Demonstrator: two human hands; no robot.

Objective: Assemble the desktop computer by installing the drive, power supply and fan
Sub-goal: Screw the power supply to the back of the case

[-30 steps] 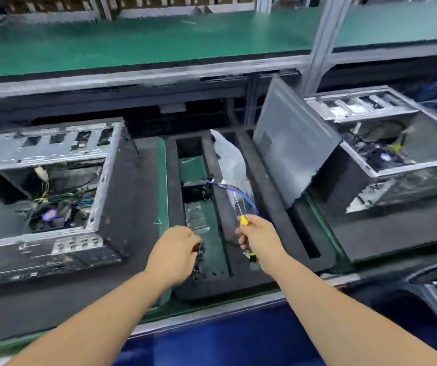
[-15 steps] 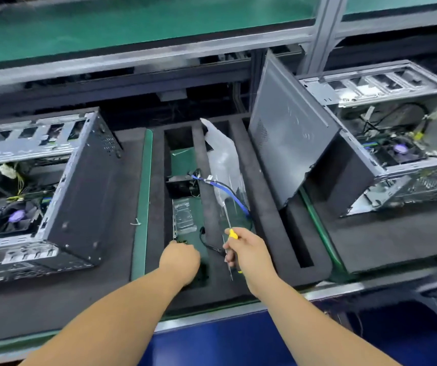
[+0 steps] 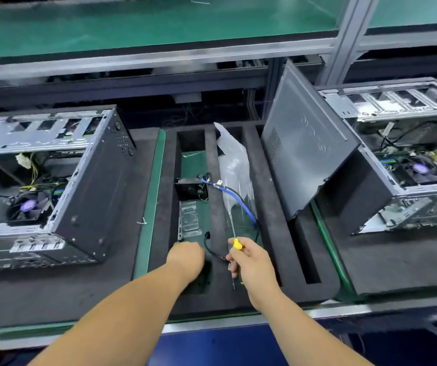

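A black foam tray point(image 3: 270, 212) with long, straight-walled slots lay on the desk point(image 3: 146, 233), whose green mat showed at the tray's left edge. The foam looked soft and matte. In the left slot lay the drive point(image 3: 189, 220), a flat metal rectangle with a dull silver face; its long axis ran away from the person, in line with the slot. Just behind it sat a black, boxy fan point(image 3: 189, 187). A blue cable point(image 3: 238, 204) ran from the fan over the foam rib into the next slot, where a crumpled clear bag point(image 3: 234, 165) lay.

The left hand point(image 3: 187, 258) was at the near end of the left slot, fingers curled downward into it; what they held was hidden, so I cannot tell the state of that grip. The right hand point(image 3: 251, 262) had its grip clamped on a screwdriver point(image 3: 232, 228) with a yellow handle; the thin steel shaft pointed away from the person, over the rib. A thin black cable point(image 3: 212, 248) curved between the 2 hands.

An open metal case point(image 3: 53, 186) lay on its side at the left, near the tray, and another case point(image 3: 402, 165) at the right. A grey, perforated side panel point(image 3: 304, 143) leaned tilted against the right case, its lower edge in the tray's right slot. The foam ribs near the hands were bare.
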